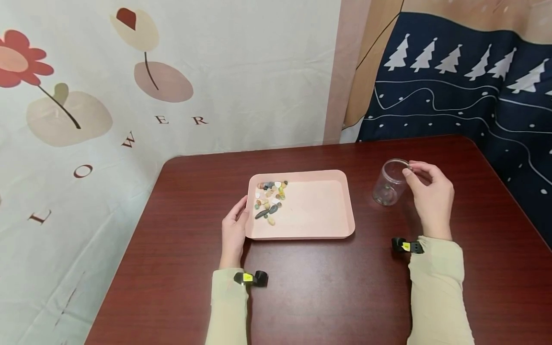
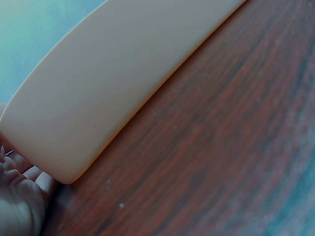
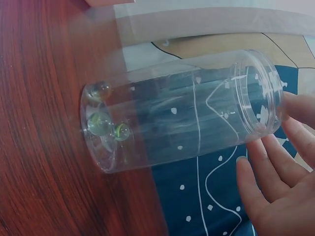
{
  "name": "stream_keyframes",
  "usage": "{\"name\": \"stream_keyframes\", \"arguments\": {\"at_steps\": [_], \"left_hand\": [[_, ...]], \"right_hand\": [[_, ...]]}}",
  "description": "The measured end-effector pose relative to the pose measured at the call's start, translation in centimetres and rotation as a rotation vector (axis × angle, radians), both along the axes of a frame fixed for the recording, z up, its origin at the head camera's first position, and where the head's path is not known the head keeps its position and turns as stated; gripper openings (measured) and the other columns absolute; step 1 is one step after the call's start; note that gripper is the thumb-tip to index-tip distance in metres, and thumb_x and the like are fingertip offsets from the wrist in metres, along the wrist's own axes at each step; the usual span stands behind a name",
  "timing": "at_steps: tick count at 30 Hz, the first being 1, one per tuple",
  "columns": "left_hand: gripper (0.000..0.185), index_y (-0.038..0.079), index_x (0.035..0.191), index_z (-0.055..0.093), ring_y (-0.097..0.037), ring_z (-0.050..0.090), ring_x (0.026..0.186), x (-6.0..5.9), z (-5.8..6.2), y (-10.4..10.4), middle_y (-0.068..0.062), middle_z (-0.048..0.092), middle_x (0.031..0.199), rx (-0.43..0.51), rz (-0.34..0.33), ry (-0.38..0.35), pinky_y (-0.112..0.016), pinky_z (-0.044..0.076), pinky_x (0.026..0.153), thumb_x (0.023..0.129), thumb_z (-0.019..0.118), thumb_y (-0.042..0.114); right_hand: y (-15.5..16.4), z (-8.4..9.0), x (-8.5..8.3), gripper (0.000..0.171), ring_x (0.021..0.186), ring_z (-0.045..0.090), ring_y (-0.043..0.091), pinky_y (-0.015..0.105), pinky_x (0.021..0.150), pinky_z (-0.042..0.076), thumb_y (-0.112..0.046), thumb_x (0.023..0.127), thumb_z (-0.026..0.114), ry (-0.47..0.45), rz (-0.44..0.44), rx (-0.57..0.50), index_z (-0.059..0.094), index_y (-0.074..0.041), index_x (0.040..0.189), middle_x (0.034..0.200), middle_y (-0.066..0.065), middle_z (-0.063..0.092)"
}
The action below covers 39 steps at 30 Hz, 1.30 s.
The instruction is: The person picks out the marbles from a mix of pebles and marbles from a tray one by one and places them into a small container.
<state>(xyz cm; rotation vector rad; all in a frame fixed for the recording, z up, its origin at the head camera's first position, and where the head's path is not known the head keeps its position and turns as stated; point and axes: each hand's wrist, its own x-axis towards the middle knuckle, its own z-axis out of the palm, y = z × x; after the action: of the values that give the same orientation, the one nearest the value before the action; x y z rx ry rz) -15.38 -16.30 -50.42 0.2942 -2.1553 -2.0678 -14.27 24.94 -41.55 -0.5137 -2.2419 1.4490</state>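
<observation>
- Dark red-brown wood-grain table (image 1: pixel 327 287) carries everything in the head view, with a cream cloth printed with flowers (image 1: pixel 86 96) hanging behind it at about 10 o'clock.
- The left hand (image 1: pixel 234 232) lies at the 9 o'clock side of the shallow pink plastic rectangular tray (image 1: pixel 319 211); its straight fingers rest against the tray's left rim near the near-left corner, and nothing is pinched.
- In the left wrist view the palm and the tray's rounded corner (image 2: pixel 69 167) meet on the table top.
- A heap of small mixed pebbles (image 1: pixel 270 201), grey, tan, white and yellow-green, sits in the tray's left part, towards 10 o'clock of the tray's middle.
- The rest of the tray floor is bare pink.
- The clear plastic cylindrical jar (image 1: pixel 390 183) stands on the table just beside the tray, at its 3 o'clock, mouth upward.
- Three small glass marbles (image 3: pixel 103 123) lie on the jar's bottom, as the right wrist view shows.
- The right hand (image 1: pixel 429 196) is at the jar's 3 o'clock; thumb and forefinger pinch the jar's rim, the other fingers (image 3: pixel 256 187) loosely spread beside the mouth.
- A navy cloth with white trees (image 1: pixel 465 81) hangs at 1 o'clock.
</observation>
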Motion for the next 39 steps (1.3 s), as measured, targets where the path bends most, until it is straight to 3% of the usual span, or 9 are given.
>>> {"name": "stream_keyframes", "arguments": {"at_steps": [18, 39], "left_hand": [[0.032, 0.024, 0.121, 0.056, -0.008, 0.051, 0.108, -0.1, -0.1, 0.0, 0.007, 0.054, 0.121, -0.022, -0.003, 0.025, -0.026, 0.044, 0.087, 0.091, 0.051, 0.016], [0.032, 0.024, 0.121, 0.056, -0.008, 0.051, 0.108, 0.0, 0.0, 0.0, 0.007, 0.053, 0.122, -0.034, -0.003, 0.016, -0.026, 0.043, 0.087, 0.091, 0.051, 0.015]], "right_hand": [[0.1, -0.6, -0.3, 0.033, 0.098, 0.054, 0.007, 0.014, 0.075, 0.044, -0.034, 0.081, 0.063, 0.01, 0.018, -0.073, 0.064, -0.021, 0.111, 0.11, -0.003, 0.06], [0.1, -1.0, -0.4, 0.032, 0.098, 0.053, 0.007, 0.015, 0.072, 0.041, -0.036, 0.082, 0.062, 0.02, 0.014, -0.073, 0.064, -0.021, 0.11, 0.108, -0.003, 0.06]]}}
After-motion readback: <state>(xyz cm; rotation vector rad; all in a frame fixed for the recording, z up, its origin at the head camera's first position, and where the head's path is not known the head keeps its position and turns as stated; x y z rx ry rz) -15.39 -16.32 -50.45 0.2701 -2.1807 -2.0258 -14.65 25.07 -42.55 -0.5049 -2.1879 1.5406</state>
